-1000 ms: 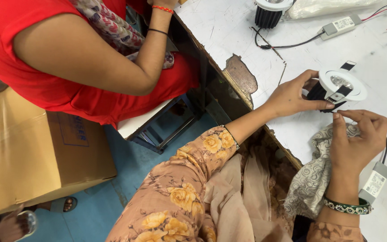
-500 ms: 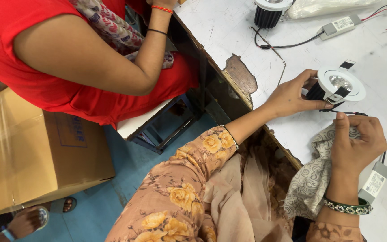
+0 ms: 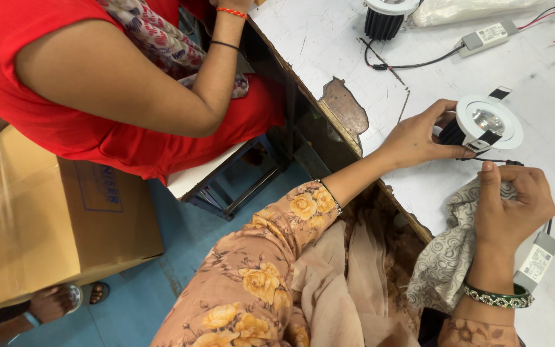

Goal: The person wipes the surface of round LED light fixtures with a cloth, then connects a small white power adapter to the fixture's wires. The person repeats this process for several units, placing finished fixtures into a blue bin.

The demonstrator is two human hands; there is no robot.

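On white table, hands grip round white downlight [image 3: 488,123] and its thin black wire [image 3: 493,160].

Left sleeve [image 3: 258,283] peach-brown cloth, yellow rose print, reaching near wrist. Thin bracelet [image 3: 332,196] at left wrist. Right wrist: green bangle [image 3: 497,297] with pale studs. Beige scarf [image 3: 348,283] draped over lap. Hands bare.

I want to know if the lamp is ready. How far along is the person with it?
Done, it seems: the round white lamp has its rim, black back and spring clips in place. In hand: the left hand grips its black body, while the right hand pinches the thin black wire beside a patterned cloth. Left: the white driver box lies on the table, its connection not visible.
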